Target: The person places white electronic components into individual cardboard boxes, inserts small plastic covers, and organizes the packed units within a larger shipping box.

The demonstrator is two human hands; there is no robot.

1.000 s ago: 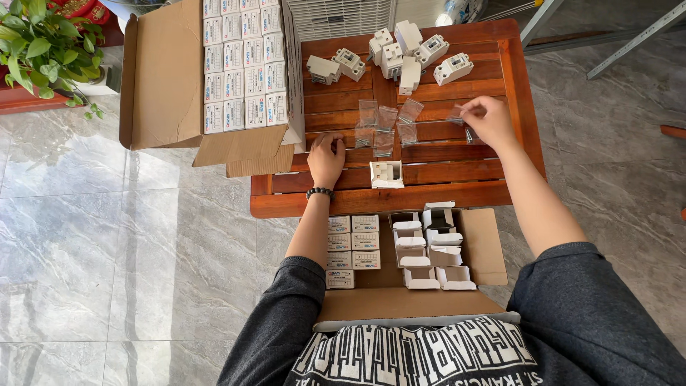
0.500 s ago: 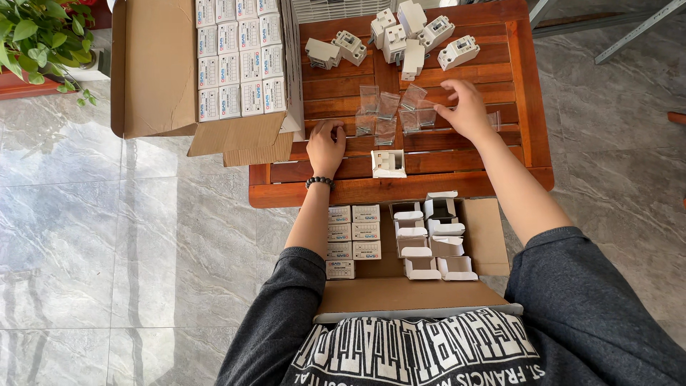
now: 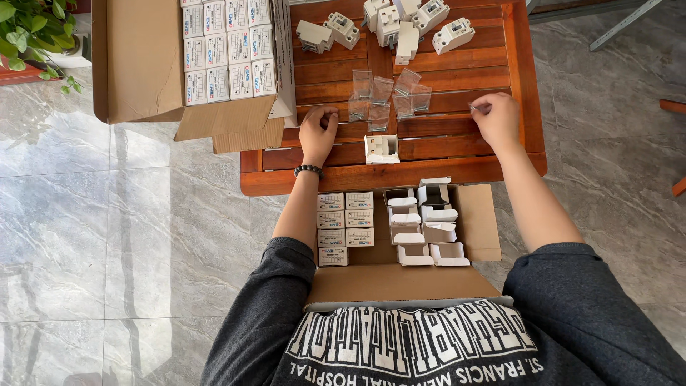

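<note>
The left hand (image 3: 317,134) rests on the wooden counter (image 3: 443,154), fingers curled and empty; the right hand (image 3: 496,121) fingers pinch a small clear bag (image 3: 477,108). More clear bags (image 3: 389,96) lie between the hands, a small white box (image 3: 381,149) just below them. Grey marble floor (image 3: 107,236) surrounds the counter.

A reddish-brown slatted wooden table (image 3: 429,154) is seen, and places are given from it. On its top, white and pale grey plastic devices (image 3: 400,25) are gathered at the far edge, with clear, colourless small bags (image 3: 389,96) nearer the middle. A white small open box (image 3: 381,149) lies near its front edge. To its left, a tan cardboard carton (image 3: 143,61) is filled with white boxes printed in blue. Below its front edge, a second tan carton (image 3: 479,221) is packed with white boxes. A black beaded bracelet (image 3: 308,169) is worn above dark grey sleeves (image 3: 264,314). Grey marbled floor tiles (image 3: 107,236) are laid around it, and green leaves (image 3: 28,28) are seen at the far left.
</note>
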